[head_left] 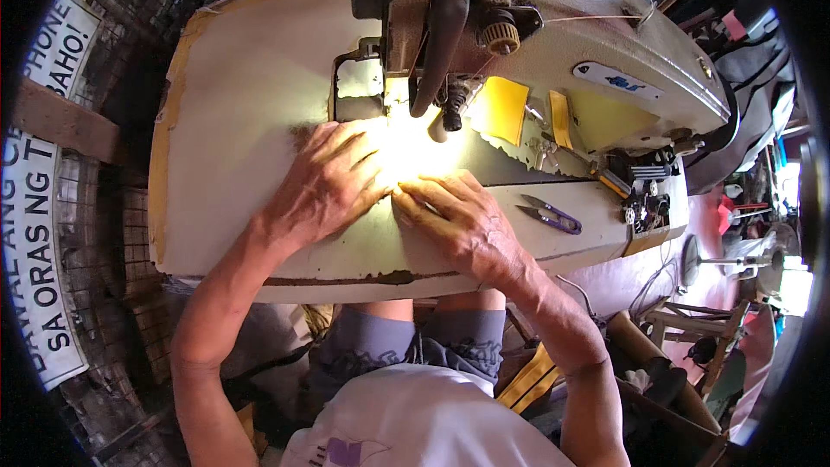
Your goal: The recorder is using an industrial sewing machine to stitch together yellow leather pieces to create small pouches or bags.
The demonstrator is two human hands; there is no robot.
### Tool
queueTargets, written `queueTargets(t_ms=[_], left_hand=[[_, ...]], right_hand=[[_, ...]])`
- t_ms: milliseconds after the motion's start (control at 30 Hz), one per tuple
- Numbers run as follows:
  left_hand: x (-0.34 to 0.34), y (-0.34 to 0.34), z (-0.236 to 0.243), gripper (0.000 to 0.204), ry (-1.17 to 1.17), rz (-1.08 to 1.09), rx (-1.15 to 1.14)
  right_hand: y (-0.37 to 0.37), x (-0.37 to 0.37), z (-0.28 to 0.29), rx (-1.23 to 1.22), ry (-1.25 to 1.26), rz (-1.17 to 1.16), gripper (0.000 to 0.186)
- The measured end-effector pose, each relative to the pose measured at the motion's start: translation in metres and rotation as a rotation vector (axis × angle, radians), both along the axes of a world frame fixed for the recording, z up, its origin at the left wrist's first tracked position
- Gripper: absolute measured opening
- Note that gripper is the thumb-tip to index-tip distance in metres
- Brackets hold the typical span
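My left hand (324, 183) lies flat on the white sewing table (233, 121), fingers spread toward the brightly lit patch just in front of the needle area (450, 112) of an industrial sewing machine (553, 26). My right hand (456, 218) rests beside it, fingertips meeting the left hand's at the glare. Whatever lies under the fingers is washed out by the lamp, so I cannot tell if anything is pinched. A yellow piece (503, 110) sits right of the needle.
Small purple-handled thread snips (553, 216) lie on the table right of my right hand. Metal parts and a small tool (644, 195) crowd the table's right end. A printed white banner (39, 233) hangs at left. Chairs and clutter (700, 320) stand on the floor at right.
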State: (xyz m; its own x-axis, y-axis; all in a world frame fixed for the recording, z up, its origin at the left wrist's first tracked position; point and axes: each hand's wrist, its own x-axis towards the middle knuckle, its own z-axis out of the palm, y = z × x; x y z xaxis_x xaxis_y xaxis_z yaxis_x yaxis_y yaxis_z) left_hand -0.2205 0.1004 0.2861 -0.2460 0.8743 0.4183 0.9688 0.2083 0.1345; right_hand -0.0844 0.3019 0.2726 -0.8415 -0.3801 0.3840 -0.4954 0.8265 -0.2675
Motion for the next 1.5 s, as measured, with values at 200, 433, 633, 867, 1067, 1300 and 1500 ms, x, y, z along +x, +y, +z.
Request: queueTargets(t_ms=[200,433,633,867,1067,1300,1500], left_hand=[[-0.009,-0.002,0.003,0.028,-0.037,-0.029,-0.022],[-0.008,-0.007,0.002,0.036,-0.050,-0.057,-0.060],[-0.007,-0.006,0.001,0.033,-0.031,-0.052,-0.115],[-0.006,-0.007,-0.010,0.031,-0.050,-0.052,-0.041],[-0.002,-0.004,-0.006,0.033,-0.078,-0.047,-0.059],[-0.013,-0.011,-0.001,0.034,-0.065,-0.044,-0.179],[-0.021,-0.005,0.001,0.028,0.011,-0.045,-0.071]], right_hand=[[0.001,-0.001,0.001,-0.021,-0.044,0.035,0.050],[0.002,0.000,0.003,-0.012,-0.068,0.050,0.050],[0.003,-0.001,0.007,-0.013,-0.033,0.063,0.048],[0.006,-0.002,0.005,0.021,-0.037,0.060,0.048],[0.008,-0.001,0.006,0.002,-0.043,0.072,0.048],[0.004,-0.011,0.010,0.019,-0.067,0.075,0.043],[0.003,-0.022,0.003,-0.047,-0.070,0.030,0.039]])
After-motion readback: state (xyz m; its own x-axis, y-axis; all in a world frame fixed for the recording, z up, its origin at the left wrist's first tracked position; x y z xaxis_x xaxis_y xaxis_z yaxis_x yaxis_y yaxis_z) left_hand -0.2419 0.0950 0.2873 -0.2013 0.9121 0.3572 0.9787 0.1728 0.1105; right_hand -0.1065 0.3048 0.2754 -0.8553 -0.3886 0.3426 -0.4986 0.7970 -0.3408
